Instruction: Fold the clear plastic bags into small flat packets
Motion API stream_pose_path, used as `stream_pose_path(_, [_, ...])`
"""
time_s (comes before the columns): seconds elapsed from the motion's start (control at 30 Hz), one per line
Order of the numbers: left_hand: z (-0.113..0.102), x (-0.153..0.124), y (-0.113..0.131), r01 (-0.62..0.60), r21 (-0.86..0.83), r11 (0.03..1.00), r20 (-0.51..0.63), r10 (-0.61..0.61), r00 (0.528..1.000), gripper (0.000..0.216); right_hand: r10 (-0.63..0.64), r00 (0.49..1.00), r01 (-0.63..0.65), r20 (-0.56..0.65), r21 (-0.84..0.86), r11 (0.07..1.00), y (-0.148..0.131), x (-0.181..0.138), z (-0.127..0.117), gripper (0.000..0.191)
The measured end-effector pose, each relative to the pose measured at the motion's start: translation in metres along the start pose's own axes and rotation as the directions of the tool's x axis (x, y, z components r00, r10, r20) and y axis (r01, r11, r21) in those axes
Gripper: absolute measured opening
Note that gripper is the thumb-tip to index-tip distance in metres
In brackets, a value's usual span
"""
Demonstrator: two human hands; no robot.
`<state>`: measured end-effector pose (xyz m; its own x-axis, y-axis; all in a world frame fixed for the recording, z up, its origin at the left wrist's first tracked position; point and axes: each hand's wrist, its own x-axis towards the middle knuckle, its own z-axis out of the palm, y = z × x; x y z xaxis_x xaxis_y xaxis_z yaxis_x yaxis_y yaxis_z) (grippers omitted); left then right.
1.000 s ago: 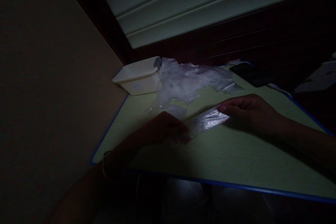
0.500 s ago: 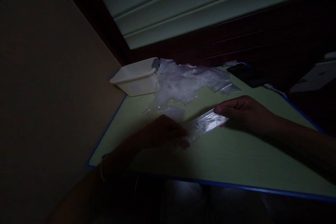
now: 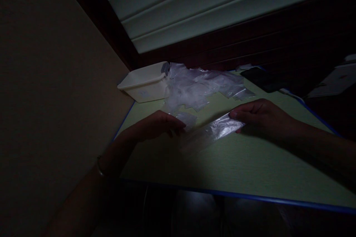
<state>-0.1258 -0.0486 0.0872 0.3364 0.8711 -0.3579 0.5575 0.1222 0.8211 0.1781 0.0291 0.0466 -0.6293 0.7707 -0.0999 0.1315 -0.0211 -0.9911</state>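
Observation:
A long clear plastic bag [image 3: 213, 133] stretches over the tabletop, shiny toward its right end. My right hand [image 3: 254, 114] pinches that end between thumb and fingers. Just beyond the bag's left end is my left hand [image 3: 164, 124], its fingers slightly apart and holding nothing that I can see; in the dim light I cannot tell whether a fingertip touches the bag. Behind my left fingertips a small clear bag [image 3: 188, 118] lies on the table.
A pile of clear plastic bags [image 3: 194, 85] covers the back of the pale green table [image 3: 250, 166]. At its left stands a white plastic bin [image 3: 147, 85] near the wall. A dark flat object [image 3: 261, 78] lies at the back right. Blue edging [image 3: 250, 198] runs along the table.
My left hand has come off the bag's left end and moved up and left. My right hand has barely moved and keeps its pinch.

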Motion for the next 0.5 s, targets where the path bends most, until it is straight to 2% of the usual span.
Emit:
stream_pose_path(0.1, [0.016, 0.022, 0.022, -0.031, 0.128, 0.991, 0.038, 0.027, 0.999, 0.034, 0.004, 0.999, -0.003, 0.035, -0.020, 1.000, 0.000, 0.000, 0.000, 0.025])
stream_pose_path(0.17, [0.029, 0.037, 0.036, -0.077, 0.217, 0.973, 0.099, 0.056, 0.993, 0.039, 0.000, 0.998, 0.003, 0.064, -0.039, 0.999, 0.000, 0.000, -0.001, 0.025])
stream_pose_path(0.27, [0.040, 0.056, 0.050, -0.163, 0.257, 0.953, 0.214, 0.108, 0.971, 0.039, -0.007, 0.995, 0.013, 0.101, -0.059, 0.998, 0.000, 0.000, -0.002, 0.026])
stream_pose_path(0.37, [0.039, 0.065, 0.055, -0.186, 0.292, 0.938, 0.257, 0.111, 0.960, 0.035, -0.006, 0.994, 0.013, 0.105, -0.070, 0.997, -0.001, 0.000, -0.003, 0.027])
stream_pose_path(0.5, [0.031, 0.064, 0.055, -0.150, 0.329, 0.932, 0.276, 0.057, 0.959, 0.030, -0.012, 0.996, 0.020, 0.091, -0.085, 0.996, -0.001, 0.002, -0.003, 0.029])
